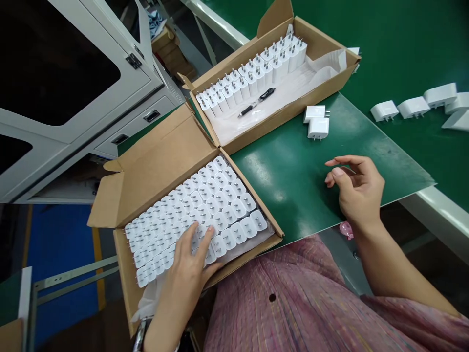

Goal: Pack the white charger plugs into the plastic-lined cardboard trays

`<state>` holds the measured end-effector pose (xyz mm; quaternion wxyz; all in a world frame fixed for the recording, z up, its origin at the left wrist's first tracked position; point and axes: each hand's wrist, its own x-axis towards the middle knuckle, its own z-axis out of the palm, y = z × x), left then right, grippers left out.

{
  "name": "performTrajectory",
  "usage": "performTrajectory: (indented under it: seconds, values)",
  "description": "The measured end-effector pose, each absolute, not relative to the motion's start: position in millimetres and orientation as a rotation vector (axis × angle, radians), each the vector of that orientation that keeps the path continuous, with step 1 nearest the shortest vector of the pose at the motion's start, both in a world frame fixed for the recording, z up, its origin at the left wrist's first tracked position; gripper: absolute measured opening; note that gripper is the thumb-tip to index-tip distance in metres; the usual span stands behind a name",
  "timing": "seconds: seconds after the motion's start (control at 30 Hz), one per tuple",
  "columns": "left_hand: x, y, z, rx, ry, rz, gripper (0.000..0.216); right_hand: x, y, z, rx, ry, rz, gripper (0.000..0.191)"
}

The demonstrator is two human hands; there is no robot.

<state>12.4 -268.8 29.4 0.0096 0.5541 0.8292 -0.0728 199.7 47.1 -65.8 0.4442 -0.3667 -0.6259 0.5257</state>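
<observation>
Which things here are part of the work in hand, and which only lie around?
In use: left hand on chargers in the near box; right hand, empty, over the green mat; two loose chargers.

Lying about: far box, black pen, chargers on belt, grey cabinet.

- No text, label, brand, number or sign can be read anywhere in the head view.
- The cardboard boxes, the white chargers and the grey cabinet show plain surfaces with no legible marking.
</observation>
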Motion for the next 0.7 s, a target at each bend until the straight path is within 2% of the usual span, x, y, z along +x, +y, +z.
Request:
performTrajectory:
  seconds: [0.13, 0.23, 0.33, 0.43, 0.5, 0.6, 0.7]
  values:
    - [5.3, -278.7, 33.2, 1.798, 2.625, -0.431, 0.065, 198.1, 53.0, -66.4, -0.953, -1.679, 1.224, 0.022]
    - [-8.2, -272.7, 42.5, 1.996, 2.569, -0.477, 0.068, 192.6, 73.8, -57.6, -1.025, -2.003, 0.971, 0.029]
    - [-23.0, -247.2, 58.8, 2.231, 2.420, -0.216, 0.074, 178.9, 104.7, -44.5, -1.181, -2.264, 0.573, 0.048]
    - [-25.1, -200.9, 72.8, 2.368, 2.301, 0.048, 0.057, 158.5, 134.2, -39.9, -1.261, -2.427, 0.341, 0.070]
    - [-19.9, -162.0, 73.7, 2.416, 2.204, 0.190, 0.047, 145.4, 148.7, -42.8, -1.183, -2.561, 0.266, 0.078]
    - [-12.1, -98.7, 60.2, 2.414, 2.051, 0.322, 0.036, 135.0, 158.0, -48.4, -1.042, -2.691, 0.248, 0.066]
    - [-10.0, -38.6, 38.6, 2.289, 2.024, 0.289, 0.043, 140.0, 150.2, -50.0, -0.796, -2.756, 0.347, 0.053]
